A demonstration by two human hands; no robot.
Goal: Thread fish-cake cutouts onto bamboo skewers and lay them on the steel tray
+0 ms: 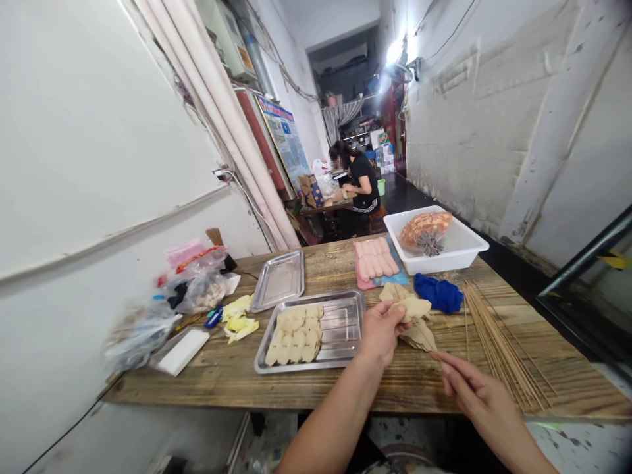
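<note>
My left hand point(382, 331) pinches a thin beige food slice point(413, 309), which looks like sliced bean curd. More beige slices point(419, 336) lie loosely piled beneath and beside it. In my right hand point(471, 382), closed fingertips grip a thin bamboo skewer point(436, 356); its tip is hidden behind the slices. To the left, a metal tray point(342, 361) holds rows of skewered beige slices point(295, 334), their sticks pointing right. Many loose bamboo skewers point(498, 349) lie fanned out beyond my right hand.
A blue cloth point(438, 293), pink sausages point(376, 259) and a white tub point(444, 262) with bundled skewers point(425, 234) stand at the back. Another metal tray point(279, 280), yellow gloves point(239, 319) and plastic bags point(205, 286) are left. A co-worker point(364, 181) sits at a farther table.
</note>
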